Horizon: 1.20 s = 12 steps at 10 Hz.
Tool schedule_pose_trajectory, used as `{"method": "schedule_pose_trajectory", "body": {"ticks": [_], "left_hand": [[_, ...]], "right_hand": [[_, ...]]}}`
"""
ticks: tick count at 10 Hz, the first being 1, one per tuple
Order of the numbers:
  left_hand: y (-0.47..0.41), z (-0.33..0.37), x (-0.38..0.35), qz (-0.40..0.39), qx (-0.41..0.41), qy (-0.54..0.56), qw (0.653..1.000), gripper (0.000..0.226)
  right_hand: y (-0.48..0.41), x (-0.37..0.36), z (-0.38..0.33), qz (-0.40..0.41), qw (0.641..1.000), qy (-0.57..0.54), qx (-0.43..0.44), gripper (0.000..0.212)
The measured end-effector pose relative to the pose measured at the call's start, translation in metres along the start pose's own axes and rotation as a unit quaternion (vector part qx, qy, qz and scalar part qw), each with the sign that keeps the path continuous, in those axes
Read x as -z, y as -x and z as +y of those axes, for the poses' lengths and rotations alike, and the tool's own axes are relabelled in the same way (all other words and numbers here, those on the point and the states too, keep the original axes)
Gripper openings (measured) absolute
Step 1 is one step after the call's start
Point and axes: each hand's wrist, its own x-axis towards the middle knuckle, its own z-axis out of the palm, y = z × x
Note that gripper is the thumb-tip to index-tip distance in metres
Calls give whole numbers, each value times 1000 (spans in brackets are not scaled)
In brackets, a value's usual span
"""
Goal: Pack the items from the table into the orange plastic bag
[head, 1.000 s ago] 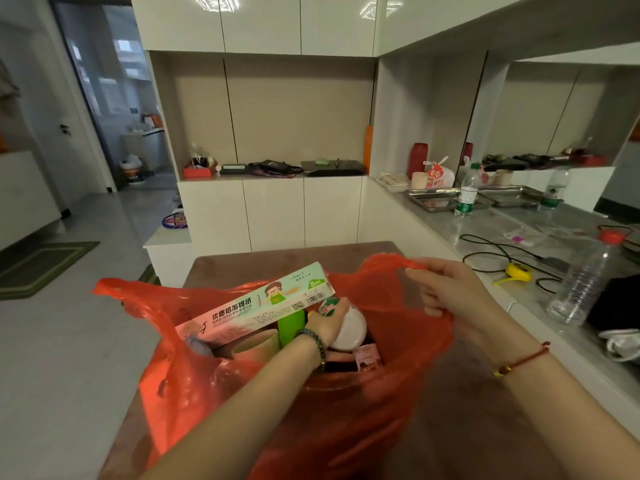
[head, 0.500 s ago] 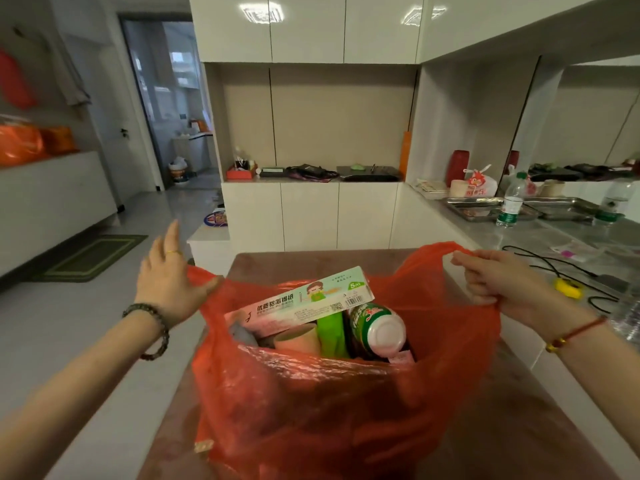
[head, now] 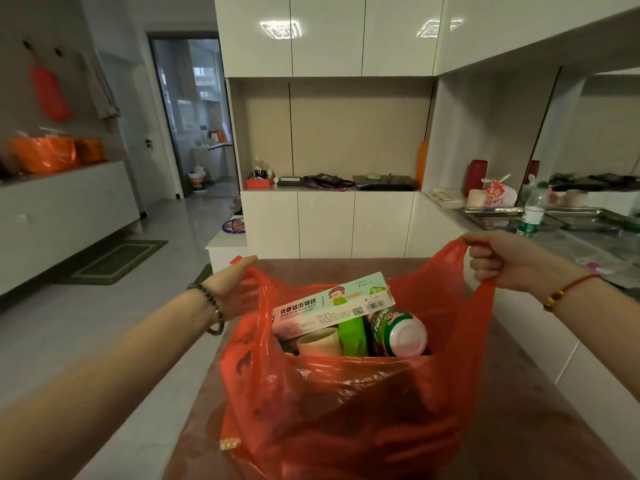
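Two fists: left hand (head: 235,289) and right hand (head: 498,258) each grip a handle of the orange bag (head: 346,410); box (head: 332,306), bottle (head: 398,332) and cup (head: 320,342) inside; packing seemingly done.

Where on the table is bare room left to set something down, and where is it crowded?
Bare: the table strip behind the orange plastic bag, toward the white cabinets, and the patch right of the bag. Crowded: the bag mouth, filled by the foil box, green bottle and beige cup.
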Motion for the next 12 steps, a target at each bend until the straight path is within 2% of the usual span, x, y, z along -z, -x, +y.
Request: {"method": "schedule_pose_trajectory", "body": {"ticks": [1,2,4,5,7,8,9,10,11,12], "left_hand": [[-14,12,-6,29,-20,37,999,30],[-18,27,-13,-17,-54,76,995,33],[-7,101,-15,-50,-183,-23,982,32],[-10,114,-23,-59,-199,-32,978,31],[-19,130,-42,-86,-223,45,970,30],[-25,126,-46,-112,-238,37,964,27],[-31,113,-49,-97,-249,23,963,23],[-30,100,-49,-95,-258,3,961,19],[-21,88,-46,-100,-234,-10,967,17],[-15,76,-41,-99,-221,-18,970,16]], "right_hand": [[-5,2,-4,9,1000,8,5,28],[-15,7,-6,19,1000,1,16,28],[-45,13,-33,56,998,-2,32,33],[-57,9,-52,62,997,7,42,35],[-78,13,-77,81,995,6,61,30],[-88,18,-79,77,993,17,92,32],[-89,22,-71,87,989,24,118,30],[-79,25,-61,95,984,69,135,24],[-57,26,-53,92,963,233,96,13],[-21,24,-62,120,880,451,89,34]]}}
